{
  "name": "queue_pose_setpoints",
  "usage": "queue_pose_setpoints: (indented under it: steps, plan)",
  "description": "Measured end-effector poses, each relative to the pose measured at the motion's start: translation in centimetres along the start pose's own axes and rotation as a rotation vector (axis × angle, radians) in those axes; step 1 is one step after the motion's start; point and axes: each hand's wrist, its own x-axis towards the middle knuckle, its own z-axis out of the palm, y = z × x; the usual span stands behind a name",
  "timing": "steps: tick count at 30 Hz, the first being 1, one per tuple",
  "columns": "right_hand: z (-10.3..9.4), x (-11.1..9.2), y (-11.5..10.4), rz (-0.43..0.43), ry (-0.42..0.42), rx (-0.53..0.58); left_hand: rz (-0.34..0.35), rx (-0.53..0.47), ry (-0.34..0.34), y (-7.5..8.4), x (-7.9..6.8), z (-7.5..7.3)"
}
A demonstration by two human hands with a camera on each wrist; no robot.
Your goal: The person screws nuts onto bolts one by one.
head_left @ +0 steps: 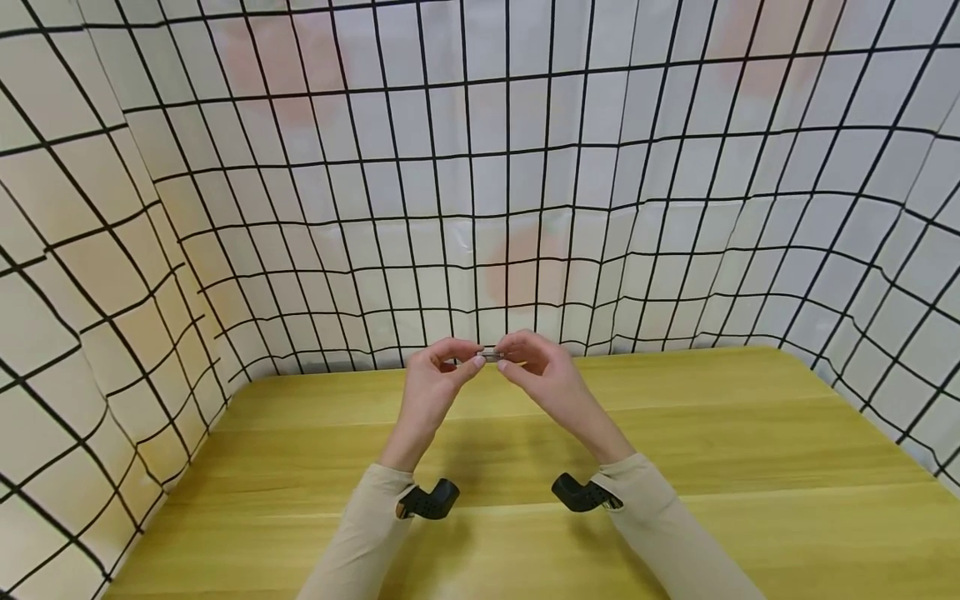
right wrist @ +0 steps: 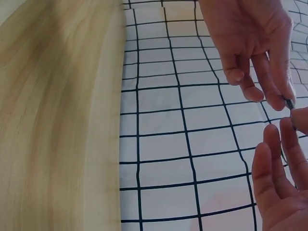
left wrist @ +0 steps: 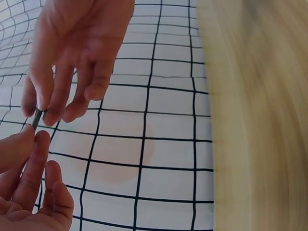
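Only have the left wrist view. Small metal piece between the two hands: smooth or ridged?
Observer: Right wrist view: the metal piece looks ridged next to the left hand.
Operator: Anything at the wrists? Out of my picture.
Observer: Head view: a black bracket juts inward at each sleeve cuff, one on the left sleeve, one on the right sleeve.

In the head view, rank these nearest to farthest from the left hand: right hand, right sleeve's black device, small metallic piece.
1. Small metallic piece: pinched by the left hand.
2. Right hand: at the piece's right end.
3. Black device: below, at the right sleeve.
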Motion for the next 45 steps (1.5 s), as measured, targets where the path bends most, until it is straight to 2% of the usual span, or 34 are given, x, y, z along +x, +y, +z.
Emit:
queue_pose_setpoints:
  steps: [5,12,18,24,34,38,42,45]
  plan:
    - [0.0,0.0,0.4,0.008,0.025,0.015,0.002,0.003,-0.002,-0.2,0.1,0.1]
    - [-0.1,0.0,0.5,0.079,0.032,0.041,0.005,0.004,-0.016,-0.4,0.1,-0.1]
    - [-0.1,0.2,0.7,0.067,0.048,-0.002,0.009,0.005,-0.030,-0.4,0.1,-0.1]
    - [0.0,0.3,0.8,0.095,0.061,-0.004,0.007,0.007,-0.064,-0.5,0.1,-0.1]
    - [0.0,-0.1,-2.5,0.165,0.021,0.002,0.012,0.016,-0.033,-0.6,0.0,0.3]
    - [-0.2,0.1,-1.6,0.144,0.016,0.008,0.003,0.020,-0.013,-0.5,0.1,0.3]
    - [-0.4,0.3,-0.1,0.103,0.009,0.006,-0.004,0.018,0.001,-0.3,0.0,0.3]
    - [-0.5,0.2,0.1,0.054,-0.007,0.007,-0.007,0.010,0.006,-0.3,0.1,0.2]
